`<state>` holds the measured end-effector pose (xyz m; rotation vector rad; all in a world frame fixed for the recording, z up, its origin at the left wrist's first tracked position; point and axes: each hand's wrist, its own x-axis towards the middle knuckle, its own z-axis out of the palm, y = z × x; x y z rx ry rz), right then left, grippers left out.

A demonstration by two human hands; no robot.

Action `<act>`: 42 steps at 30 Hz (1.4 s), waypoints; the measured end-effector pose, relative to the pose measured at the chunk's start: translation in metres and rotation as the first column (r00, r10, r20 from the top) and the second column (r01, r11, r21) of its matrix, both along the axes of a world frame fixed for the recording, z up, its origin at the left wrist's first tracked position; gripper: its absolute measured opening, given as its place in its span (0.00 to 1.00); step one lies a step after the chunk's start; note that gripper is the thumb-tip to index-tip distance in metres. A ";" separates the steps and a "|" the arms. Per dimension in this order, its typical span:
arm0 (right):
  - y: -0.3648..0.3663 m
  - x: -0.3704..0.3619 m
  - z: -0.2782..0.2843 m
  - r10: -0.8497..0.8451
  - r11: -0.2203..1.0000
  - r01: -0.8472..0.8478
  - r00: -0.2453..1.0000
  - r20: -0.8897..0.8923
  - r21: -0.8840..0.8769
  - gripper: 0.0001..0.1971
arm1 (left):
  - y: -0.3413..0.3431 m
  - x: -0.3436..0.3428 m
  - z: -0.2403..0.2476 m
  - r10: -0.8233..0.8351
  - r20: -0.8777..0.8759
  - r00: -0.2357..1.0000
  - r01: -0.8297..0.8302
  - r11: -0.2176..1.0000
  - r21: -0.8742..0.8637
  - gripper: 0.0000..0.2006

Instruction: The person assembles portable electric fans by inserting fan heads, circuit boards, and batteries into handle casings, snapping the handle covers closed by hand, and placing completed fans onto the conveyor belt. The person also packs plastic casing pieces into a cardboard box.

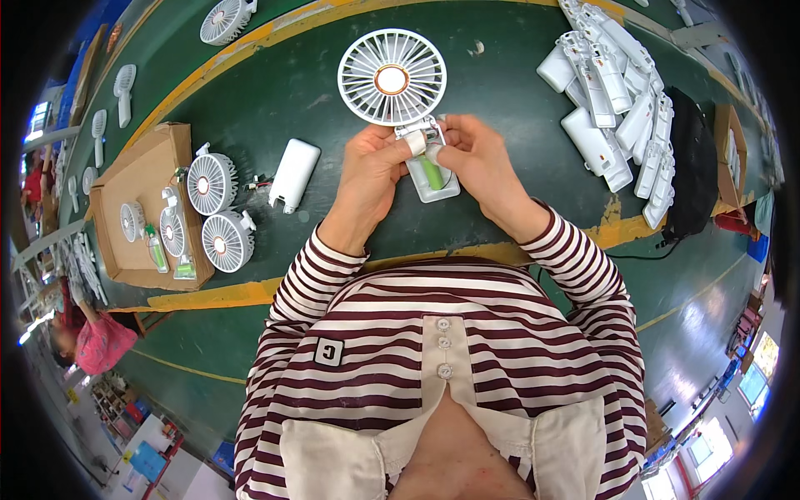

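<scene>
A white handheld fan lies in front of me with its round grille pointing away and its handle toward me. The handle housing is open, showing a green battery cell and some thin wiring near the neck. My left hand is closed on the fan's neck from the left, thumb on a small whitish piece by the joint. From the right, my right hand pinches the handle's upper end beside the battery. Its fingertips partly cover the inside of the housing.
Left of my hands lies a white handle shell with small wires nearby. Two fan heads sit beside a cardboard tray holding more fan parts. A pile of white shells is at right, beside a black cloth-like item.
</scene>
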<state>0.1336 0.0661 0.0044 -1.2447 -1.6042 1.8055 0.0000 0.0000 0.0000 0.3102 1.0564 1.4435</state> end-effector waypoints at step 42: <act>0.100 0.106 0.027 -0.565 0.116 -0.337 0.751 0.342 0.934 0.21 | -0.007 -0.001 -0.007 0.006 0.014 1.000 -0.004 0.992 -0.129 0.14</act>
